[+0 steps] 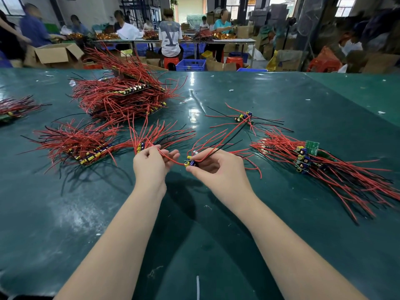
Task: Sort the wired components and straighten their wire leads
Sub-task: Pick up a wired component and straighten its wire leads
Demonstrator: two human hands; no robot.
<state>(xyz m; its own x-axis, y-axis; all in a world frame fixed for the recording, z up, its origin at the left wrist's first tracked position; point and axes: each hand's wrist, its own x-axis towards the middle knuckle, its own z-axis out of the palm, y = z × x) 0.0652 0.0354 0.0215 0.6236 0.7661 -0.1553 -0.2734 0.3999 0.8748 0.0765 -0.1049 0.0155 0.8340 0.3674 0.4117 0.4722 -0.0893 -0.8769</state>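
Currently straightening leads | right hand (218,167) grip pinches component (190,163) above desk (259,213) | left hand (151,163) grip pinches its red lead (173,160) | next: likely draw lead taut, place on sorted pile (307,156)

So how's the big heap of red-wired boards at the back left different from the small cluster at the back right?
The big heap of red-wired boards is stacked high in layers, while the small cluster of wired boards lies flat, only a few pieces. The heap's leads bristle densely in all directions; the cluster's few leads sprawl loosely apart across the green table. Both mix red and black wires with yellow and blue components, and neither hand touches them.
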